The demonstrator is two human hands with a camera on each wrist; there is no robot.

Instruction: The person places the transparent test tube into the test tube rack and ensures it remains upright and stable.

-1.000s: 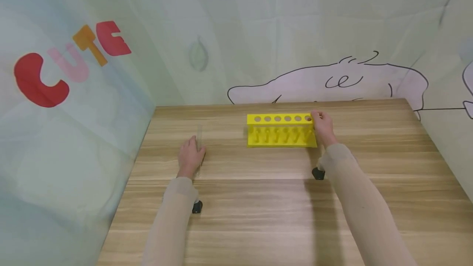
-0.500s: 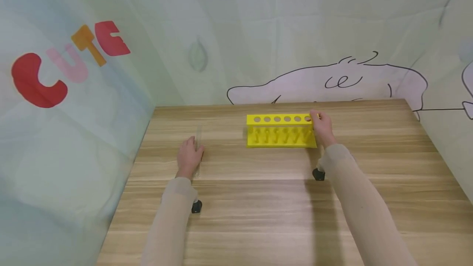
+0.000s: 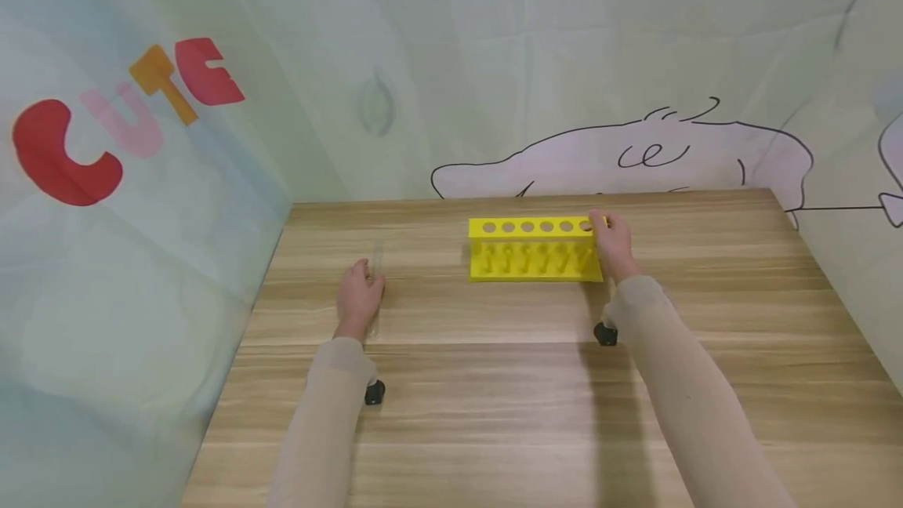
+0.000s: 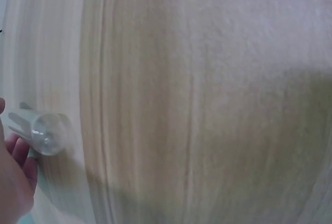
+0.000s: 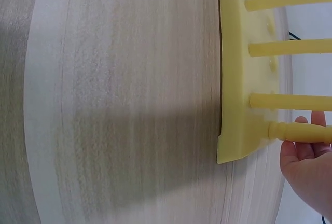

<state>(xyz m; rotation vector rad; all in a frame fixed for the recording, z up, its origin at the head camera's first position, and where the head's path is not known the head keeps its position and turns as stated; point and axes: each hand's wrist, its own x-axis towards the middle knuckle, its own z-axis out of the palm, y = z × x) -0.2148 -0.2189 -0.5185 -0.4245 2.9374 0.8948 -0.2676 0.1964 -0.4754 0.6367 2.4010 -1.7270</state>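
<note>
On the left side of the table, my left hand [image 3: 360, 300] holds a clear test tube [image 3: 377, 252] that lies lengthwise, pointing away from me. The left wrist view shows the tube's round end [image 4: 47, 135] with curled fingers beside it; part of the tube is hidden by the hand. A yellow test tube rack [image 3: 536, 273] stands upright near the back of the table, with a row of holes on top and pegs below. My right hand [image 3: 614, 245] grips the rack's right end. In the right wrist view, fingers and thumb [image 5: 289, 154] close round its end post [image 5: 295, 131].
The wood-grain table [image 3: 487, 398] reaches back to a printed cloth backdrop [image 3: 339, 100]. Another cloth side with coloured letters [image 3: 141, 100] borders the left edge. A dark wrist device [image 3: 375, 392] hangs under the left sleeve, and a similar device [image 3: 605, 333] under the right.
The head view has shifted very slightly. Both hands, the test tube and the rack keep their places on the table.
</note>
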